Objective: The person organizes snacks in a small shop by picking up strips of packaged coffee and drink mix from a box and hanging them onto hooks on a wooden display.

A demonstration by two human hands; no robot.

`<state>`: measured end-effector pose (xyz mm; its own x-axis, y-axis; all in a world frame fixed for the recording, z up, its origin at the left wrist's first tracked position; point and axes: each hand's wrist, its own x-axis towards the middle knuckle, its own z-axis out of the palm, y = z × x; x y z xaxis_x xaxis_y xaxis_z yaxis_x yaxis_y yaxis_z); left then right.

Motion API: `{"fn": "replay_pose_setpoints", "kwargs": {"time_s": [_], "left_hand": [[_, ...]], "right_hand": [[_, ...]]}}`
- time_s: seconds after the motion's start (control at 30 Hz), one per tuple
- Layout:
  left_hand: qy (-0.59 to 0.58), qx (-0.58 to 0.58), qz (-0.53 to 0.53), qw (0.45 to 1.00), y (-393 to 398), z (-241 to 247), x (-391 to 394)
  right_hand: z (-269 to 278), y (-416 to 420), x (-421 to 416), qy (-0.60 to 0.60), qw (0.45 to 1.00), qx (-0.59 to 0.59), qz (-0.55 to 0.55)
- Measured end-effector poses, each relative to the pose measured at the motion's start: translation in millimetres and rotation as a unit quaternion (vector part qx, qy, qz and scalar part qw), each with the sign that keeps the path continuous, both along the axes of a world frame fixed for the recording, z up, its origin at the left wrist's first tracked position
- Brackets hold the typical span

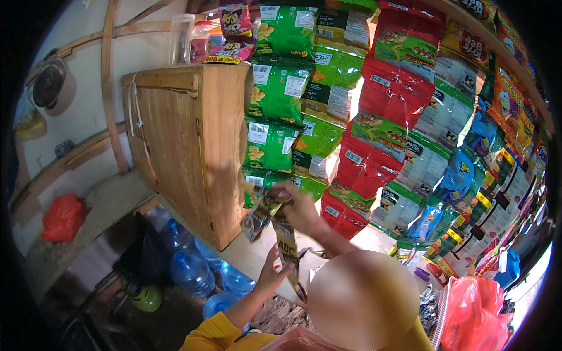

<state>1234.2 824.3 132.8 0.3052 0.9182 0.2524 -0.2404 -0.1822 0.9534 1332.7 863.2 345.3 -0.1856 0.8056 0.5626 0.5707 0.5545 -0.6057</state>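
Note:
My right hand [299, 209] grips the upper part of a strip of dark brown ABC sachets [287, 246]. Some of the sachets fold over and hang to the left of that hand. Lower down, my left hand [273, 273] holds the hanging length between thumb and fingers. The strip runs on below it towards a pale counter top [290, 287]. Right beside the hands stands a wooden cabinet [224, 153], and green chip packets [268, 147] hang just behind them. A blurred patch covers much of the area below my right forearm.
Red snack packets [382, 116] and other hanging strips fill the right side. Blue water gallon bottles [192, 272] and a green gas cylinder [147, 298] stand on the floor at left. A red plastic bag [65, 218] sits on a ledge; a pink bag [472, 311] lies by a white basket [440, 313].

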Motion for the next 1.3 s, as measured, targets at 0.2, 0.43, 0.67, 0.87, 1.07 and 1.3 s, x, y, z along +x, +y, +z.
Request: {"fn": "replay_pose_setpoints", "kwargs": {"time_s": [0.2, 0.43, 0.67, 0.87, 1.07, 1.3], "left_hand": [[-0.081, 0.058, -0.076, 0.992, 49.5, 123.9, 21.1], [-0.202, 0.186, -0.020, 0.961, 72.3, 284.7, -17.5], [-0.315, 0.293, -0.064, 0.900, 100.6, 435.0, -56.7], [-0.300, 0.365, 0.033, 0.881, 106.1, 523.1, -84.5], [-0.319, 0.429, 0.104, 0.839, 115.0, 610.2, -106.4], [-0.387, 0.418, 0.155, 0.807, 130.7, 653.3, -86.2]], "right_hand": [[140.6, -3.0, 8.9, 0.106, 0.986, 0.122, -0.048], [299.1, -20.2, 6.5, 0.008, 0.856, 0.457, -0.244], [409.1, -57.6, 7.0, -0.039, 0.762, 0.572, -0.302], [448.8, -7.2, 35.3, -0.055, 0.734, 0.488, -0.470], [495.3, -3.4, 42.2, -0.425, 0.691, 0.168, -0.560], [456.3, 1.9, 48.0, -0.279, 0.737, 0.487, -0.377]]}}
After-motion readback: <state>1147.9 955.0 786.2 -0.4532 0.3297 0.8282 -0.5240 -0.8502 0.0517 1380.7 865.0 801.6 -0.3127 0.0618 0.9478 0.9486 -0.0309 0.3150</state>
